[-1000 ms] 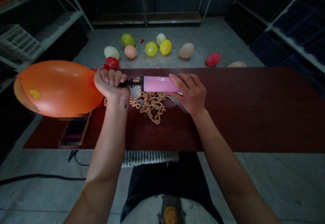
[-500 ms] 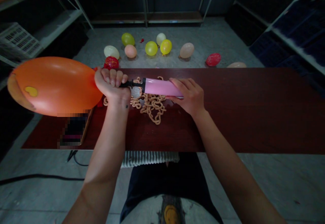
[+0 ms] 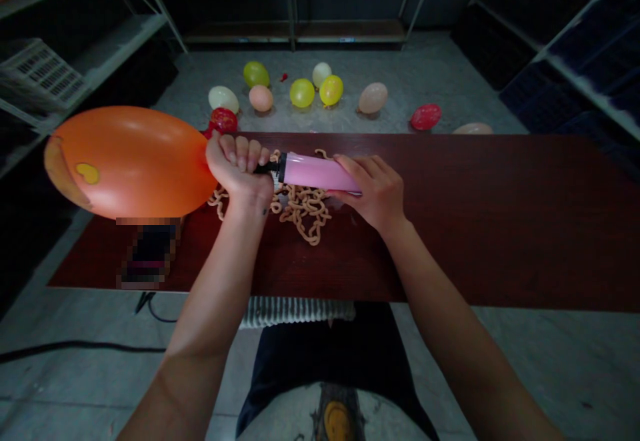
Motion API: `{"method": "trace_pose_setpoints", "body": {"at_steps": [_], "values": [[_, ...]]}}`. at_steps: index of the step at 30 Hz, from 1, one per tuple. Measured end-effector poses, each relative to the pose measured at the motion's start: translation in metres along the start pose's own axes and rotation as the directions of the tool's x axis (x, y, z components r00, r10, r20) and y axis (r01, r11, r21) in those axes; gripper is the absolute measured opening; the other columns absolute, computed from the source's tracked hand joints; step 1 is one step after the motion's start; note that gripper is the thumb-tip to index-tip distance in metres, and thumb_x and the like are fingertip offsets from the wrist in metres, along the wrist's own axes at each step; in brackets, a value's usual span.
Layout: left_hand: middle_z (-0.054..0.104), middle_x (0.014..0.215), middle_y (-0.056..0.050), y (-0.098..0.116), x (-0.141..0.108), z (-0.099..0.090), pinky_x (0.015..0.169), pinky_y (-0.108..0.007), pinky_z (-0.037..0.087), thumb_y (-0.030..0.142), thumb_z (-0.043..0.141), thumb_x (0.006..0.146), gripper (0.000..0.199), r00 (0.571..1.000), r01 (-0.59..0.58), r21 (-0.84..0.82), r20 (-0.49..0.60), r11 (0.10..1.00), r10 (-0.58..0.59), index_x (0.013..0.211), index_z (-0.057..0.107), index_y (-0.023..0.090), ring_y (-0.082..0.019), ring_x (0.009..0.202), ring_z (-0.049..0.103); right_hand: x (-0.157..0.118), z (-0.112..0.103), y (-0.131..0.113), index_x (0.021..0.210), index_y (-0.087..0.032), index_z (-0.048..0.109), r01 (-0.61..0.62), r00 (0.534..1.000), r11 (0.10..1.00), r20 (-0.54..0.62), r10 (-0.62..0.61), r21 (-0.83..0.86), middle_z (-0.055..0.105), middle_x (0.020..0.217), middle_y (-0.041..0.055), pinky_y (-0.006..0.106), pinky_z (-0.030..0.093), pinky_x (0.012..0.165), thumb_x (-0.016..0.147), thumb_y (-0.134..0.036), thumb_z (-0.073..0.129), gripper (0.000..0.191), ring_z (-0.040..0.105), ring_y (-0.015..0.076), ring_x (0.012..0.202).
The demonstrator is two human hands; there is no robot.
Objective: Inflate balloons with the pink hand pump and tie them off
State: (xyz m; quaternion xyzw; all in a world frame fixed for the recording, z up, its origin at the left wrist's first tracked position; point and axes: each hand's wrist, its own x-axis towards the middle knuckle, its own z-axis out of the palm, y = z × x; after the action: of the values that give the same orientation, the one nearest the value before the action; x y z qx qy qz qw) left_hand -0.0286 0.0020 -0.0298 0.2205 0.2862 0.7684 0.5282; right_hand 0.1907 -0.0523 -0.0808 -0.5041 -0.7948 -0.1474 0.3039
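A pink balloon pump (image 3: 320,172) is held level above the table between both hands. My left hand (image 3: 239,164) is closed around its black end, where a large inflated orange balloon (image 3: 135,161) sticks out to the left; the balloon's neck is hidden in the grip. My right hand (image 3: 374,187) wraps the far end of the pink barrel. Only a short stretch of the black shaft (image 3: 271,167) shows between my left hand and the barrel. Beneath the pump lies a heap of tan, chain-like twisted strands (image 3: 306,211).
The dark red table (image 3: 480,221) spans the view. A phone-like dark item (image 3: 150,254), blurred out, lies at its left. Beyond, several balloons lie on the floor, among them a yellow balloon (image 3: 331,90) and a red balloon (image 3: 426,117). Shelves (image 3: 350,31) stand behind.
My left hand has moved right with the orange balloon, pushing the black shaft further into the pink barrel. My right hand stays nearly still.
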Motion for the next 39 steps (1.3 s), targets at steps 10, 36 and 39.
{"method": "trace_pose_setpoints", "body": {"at_steps": [10,36,39], "values": [[0.014,0.046,0.004,0.007,0.011,-0.012,0.044,-0.027,0.022,0.03,0.042,0.102,0.056,0.997,-0.037,-0.038,0.072,0.999,0.039,0.052,0.019,0.018,-0.009,0.038,0.015,0.002,-0.003,0.005,0.144,-0.028,0.054,0.021,1.0,0.998,-0.018,-0.023,-0.06,0.067,0.124,0.0079,0.039,0.048,0.098,0.092,-0.06,0.055,0.061,0.059,0.026,0.11],[0.014,0.047,0.003,0.024,0.024,-0.024,0.043,-0.025,0.023,0.044,0.026,0.106,0.056,0.999,0.005,-0.057,-0.05,0.998,-0.008,0.057,0.027,0.018,-0.009,0.036,0.025,-0.003,-0.004,0.017,0.133,-0.024,0.061,-0.041,0.997,0.999,-0.069,0.043,0.021,0.069,0.117,0.0097,0.041,0.049,0.096,0.089,-0.069,0.052,0.064,0.06,0.0266,0.106],[0.015,0.047,0.004,0.024,0.02,-0.02,0.044,-0.026,0.023,0.04,0.032,0.106,0.056,1.0,-0.011,0.012,-0.028,1.0,0.011,0.055,0.023,0.017,-0.008,0.036,0.021,-0.003,-0.004,0.015,0.134,-0.025,0.061,-0.053,0.997,0.998,-0.047,0.054,0.025,0.069,0.117,0.0098,0.042,0.049,0.095,0.089,-0.069,0.052,0.063,0.061,0.0269,0.105]]}}
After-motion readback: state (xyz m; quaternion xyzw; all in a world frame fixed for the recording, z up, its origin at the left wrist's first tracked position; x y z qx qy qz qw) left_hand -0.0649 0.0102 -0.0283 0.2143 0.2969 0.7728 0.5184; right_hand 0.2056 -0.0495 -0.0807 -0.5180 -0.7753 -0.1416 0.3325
